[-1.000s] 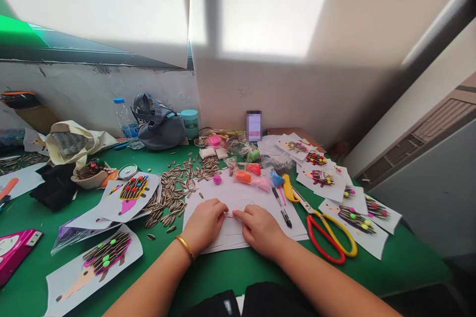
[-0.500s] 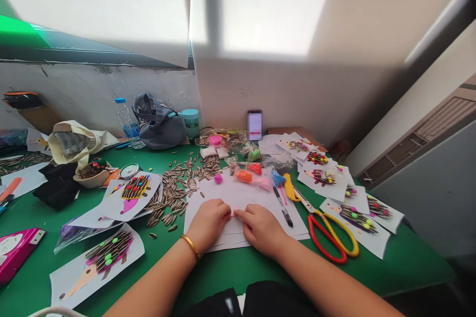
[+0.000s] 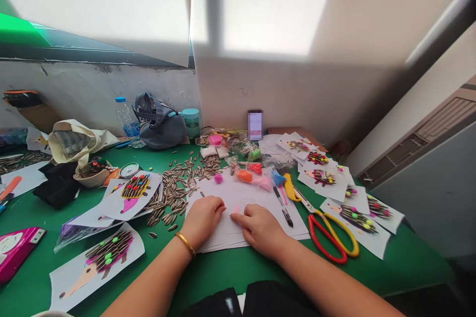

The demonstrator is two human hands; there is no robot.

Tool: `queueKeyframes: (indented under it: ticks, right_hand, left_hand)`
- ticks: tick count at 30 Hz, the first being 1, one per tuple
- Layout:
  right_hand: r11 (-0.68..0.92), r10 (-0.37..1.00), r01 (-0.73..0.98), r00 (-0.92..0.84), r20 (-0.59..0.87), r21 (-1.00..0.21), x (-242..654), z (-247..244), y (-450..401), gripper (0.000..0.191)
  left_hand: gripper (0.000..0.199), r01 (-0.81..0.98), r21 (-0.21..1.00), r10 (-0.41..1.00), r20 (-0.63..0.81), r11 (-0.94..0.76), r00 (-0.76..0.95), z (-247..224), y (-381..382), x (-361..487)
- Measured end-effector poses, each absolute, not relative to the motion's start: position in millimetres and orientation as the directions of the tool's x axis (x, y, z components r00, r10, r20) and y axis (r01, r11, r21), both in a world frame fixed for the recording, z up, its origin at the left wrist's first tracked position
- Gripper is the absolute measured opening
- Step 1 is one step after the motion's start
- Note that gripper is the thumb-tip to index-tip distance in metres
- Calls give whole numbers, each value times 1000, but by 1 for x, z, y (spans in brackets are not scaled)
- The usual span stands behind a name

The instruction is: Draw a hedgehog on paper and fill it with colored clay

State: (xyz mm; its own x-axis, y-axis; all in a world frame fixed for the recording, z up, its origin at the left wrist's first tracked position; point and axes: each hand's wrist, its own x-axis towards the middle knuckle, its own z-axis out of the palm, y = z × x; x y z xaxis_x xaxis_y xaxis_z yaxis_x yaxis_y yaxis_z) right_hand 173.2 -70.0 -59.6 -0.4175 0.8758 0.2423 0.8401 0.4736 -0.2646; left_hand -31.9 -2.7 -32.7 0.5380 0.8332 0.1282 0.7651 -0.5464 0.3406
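Observation:
White paper (image 3: pixel 226 237) lies in front of me with a faint drawing and a small pink patch (image 3: pixel 238 209) on it. My left hand (image 3: pixel 205 218), below a gold bracelet, rests on the paper's left side with thumb and fingers pressed together; anything between them is too small to make out. Just right of the pink patch, my right hand (image 3: pixel 259 226) touches the paper with its index finger stretched out and the other fingers curled. A magenta clay ball (image 3: pixel 218 178) sits near the sheet's top edge. Orange clay (image 3: pixel 244 175) and a black pen (image 3: pixel 283 207) lie beyond my right hand.
Sunflower seeds (image 3: pixel 173 188) are heaped left of the paper. Scissors (image 3: pixel 330 235) with red and yellow handles lie at the right, beside hedgehog pictures (image 3: pixel 366 237). Behind stand a phone (image 3: pixel 255 125), a grey bag (image 3: pixel 161 129) and a bottle (image 3: pixel 128 121).
My hands have moved apart, the left one shifting left and slightly down. The pink patch between them is now more visible, and my right index finger reaches a little further left.

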Motion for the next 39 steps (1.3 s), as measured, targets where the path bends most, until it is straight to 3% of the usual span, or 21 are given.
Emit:
queueKeyframes:
  ticks: [7,13,21,28,34,39]
  right_hand:
    - [474,873,845,-414,257,-247,173,-61,-71,50]
    - [497,857,846,-444,262,-191,165,-59,-70,41]
    - [473,868,826,-378,321,-307,173,-57,-70,39]
    - [514,850,822,-450,274,-244,173,-58,-71,41]
    - [516,849,803,-434,301,-297,175,-59,-70,40]
    - [519,845,818,-446,296,-248,173,-58,-71,39]
  left_hand:
    - [15,733,359,811,154,-578,564,-35,-4,-30]
    - [18,737,344,810,167,-582,562,-38,-4,-30]
    - [16,733,363,813,160,-575,559,-38,-4,-30]
    - [16,737,352,813,162,-577,559,-39,-4,-30]
    - [16,736,358,814,155,-574,560,-39,-3,-30]
    - [16,733,367,815,159,-573,557,-39,-3,-30]
